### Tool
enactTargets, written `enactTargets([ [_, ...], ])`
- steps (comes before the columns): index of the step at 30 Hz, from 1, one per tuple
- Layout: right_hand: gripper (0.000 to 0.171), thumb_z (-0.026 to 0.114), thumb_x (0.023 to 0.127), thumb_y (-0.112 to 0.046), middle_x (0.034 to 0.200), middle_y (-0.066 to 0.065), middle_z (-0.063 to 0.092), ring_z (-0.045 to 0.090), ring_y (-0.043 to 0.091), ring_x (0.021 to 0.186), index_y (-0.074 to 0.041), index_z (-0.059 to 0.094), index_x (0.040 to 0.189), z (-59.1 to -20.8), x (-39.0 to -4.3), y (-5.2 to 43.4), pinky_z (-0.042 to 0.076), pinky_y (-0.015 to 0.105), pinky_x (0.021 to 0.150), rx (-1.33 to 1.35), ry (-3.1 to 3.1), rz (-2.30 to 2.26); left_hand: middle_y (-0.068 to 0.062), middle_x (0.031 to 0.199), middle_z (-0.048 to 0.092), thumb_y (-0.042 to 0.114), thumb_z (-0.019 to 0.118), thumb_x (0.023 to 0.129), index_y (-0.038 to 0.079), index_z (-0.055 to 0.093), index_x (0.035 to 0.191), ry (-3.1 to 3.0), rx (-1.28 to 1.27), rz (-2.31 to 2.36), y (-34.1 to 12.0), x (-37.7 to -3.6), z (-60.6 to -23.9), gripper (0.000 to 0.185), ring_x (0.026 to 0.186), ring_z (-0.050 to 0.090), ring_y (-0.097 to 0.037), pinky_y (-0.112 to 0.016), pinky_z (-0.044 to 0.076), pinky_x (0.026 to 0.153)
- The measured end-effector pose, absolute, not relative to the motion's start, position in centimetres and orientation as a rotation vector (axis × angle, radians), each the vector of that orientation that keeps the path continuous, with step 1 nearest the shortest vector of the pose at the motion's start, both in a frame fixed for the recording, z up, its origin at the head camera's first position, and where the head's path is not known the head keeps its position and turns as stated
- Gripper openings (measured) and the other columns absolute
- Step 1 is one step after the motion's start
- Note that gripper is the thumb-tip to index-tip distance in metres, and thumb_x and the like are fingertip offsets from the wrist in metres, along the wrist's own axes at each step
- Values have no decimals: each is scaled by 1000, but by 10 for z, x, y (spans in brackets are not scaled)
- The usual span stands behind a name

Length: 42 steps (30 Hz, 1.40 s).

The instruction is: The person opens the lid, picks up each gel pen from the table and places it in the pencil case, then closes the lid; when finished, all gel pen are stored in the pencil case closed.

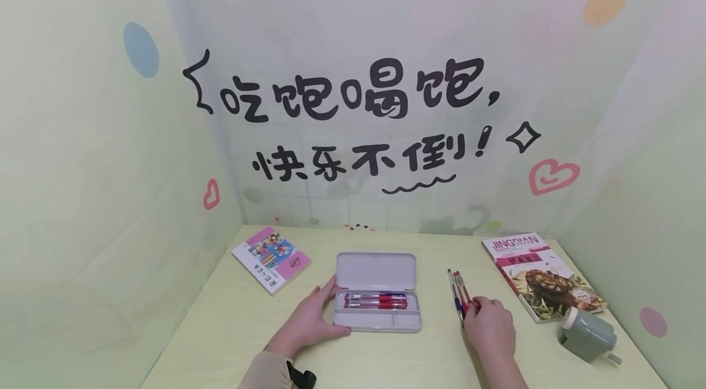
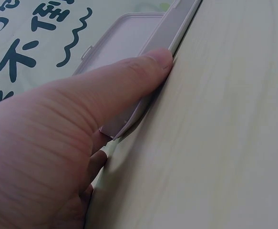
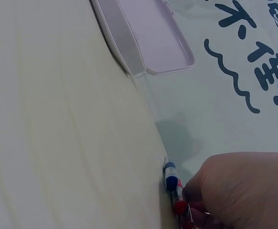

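Observation:
A pale lilac pencil case (image 1: pixel 361 319) lies with its lid raised at the back. Several red and blue pens (image 1: pixel 375 301) rest in its long rear compartment. My left hand (image 1: pixel 311 321) holds the case at its left end, thumb along the front wall (image 2: pixel 129 76) and fingers round the side. On the table to the right, a blue pen (image 1: pixel 456 298) and red pens (image 1: pixel 462 288) lie side by side. My right hand (image 1: pixel 489 326) has its fingers curled at the near ends of the red pens, pinching there; the fingertips are partly hidden (image 3: pixel 243 191).
A pink-and-white booklet (image 1: pixel 272 259) lies at the back left of the table. At the right are a magazine (image 1: pixel 543 279) with a food picture and a grey-green pencil sharpener (image 1: pixel 588 336) with a crank. Fabric walls (image 1: pixel 364 21) enclose the table.

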State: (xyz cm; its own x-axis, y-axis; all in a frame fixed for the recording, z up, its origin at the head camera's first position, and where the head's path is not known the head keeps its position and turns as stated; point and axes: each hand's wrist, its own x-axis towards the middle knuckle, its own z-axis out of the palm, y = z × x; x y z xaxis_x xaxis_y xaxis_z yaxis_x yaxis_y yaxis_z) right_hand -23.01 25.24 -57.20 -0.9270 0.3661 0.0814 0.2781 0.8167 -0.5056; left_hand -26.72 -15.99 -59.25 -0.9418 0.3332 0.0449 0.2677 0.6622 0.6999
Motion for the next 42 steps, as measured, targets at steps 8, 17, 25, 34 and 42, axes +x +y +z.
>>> enactTargets([
  [8, 34, 62, 104, -21, 114, 34, 70, 69, 45, 94, 6, 76, 119, -572, -229, 257, 61, 63, 77, -494, -2844, 764, 1, 172, 52, 61, 98, 70, 13, 25, 176, 2779, 503, 1153, -160, -268, -593, 138, 161, 31, -63, -80, 29, 129],
  [17, 33, 61, 103, -19, 111, 33, 71, 69, 44, 91, 7, 76, 117, -574, -229, 256, 62, 62, 73, -497, -2814, 763, 4, 170, 54, 62, 98, 69, 16, 25, 177, 2791, 485, 1131, -161, -269, -597, 138, 162, 33, -60, -79, 30, 130],
  [25, 33, 58, 105, -16, 112, 34, 67, 70, 45, 94, 9, 74, 118, -575, -229, 253, 62, 62, 76, -543, -2770, 789, 5, 170, 54, 62, 98, 70, 19, 24, 177, 2789, 489, 1134, -161, -270, -598, 137, 162, 32, -60, -79, 30, 129],
  [34, 35, 54, 107, -16, 125, 36, 65, 66, 52, 108, 8, 71, 126, -572, -231, 243, 58, 67, 88, -456, -2710, 796, 6, 170, 54, 64, 97, 69, 16, 24, 177, 2794, 499, 1130, -161, -271, -599, 139, 162, 32, -59, -79, 30, 130],
  [42, 31, 56, 111, -12, 130, 32, 63, 63, 49, 114, 6, 68, 132, -563, -231, 217, 55, 63, 95, -276, -2680, 874, 6, 170, 54, 63, 98, 69, 16, 25, 176, 2797, 490, 1128, -160, -270, -597, 138, 162, 33, -60, -79, 30, 130],
])
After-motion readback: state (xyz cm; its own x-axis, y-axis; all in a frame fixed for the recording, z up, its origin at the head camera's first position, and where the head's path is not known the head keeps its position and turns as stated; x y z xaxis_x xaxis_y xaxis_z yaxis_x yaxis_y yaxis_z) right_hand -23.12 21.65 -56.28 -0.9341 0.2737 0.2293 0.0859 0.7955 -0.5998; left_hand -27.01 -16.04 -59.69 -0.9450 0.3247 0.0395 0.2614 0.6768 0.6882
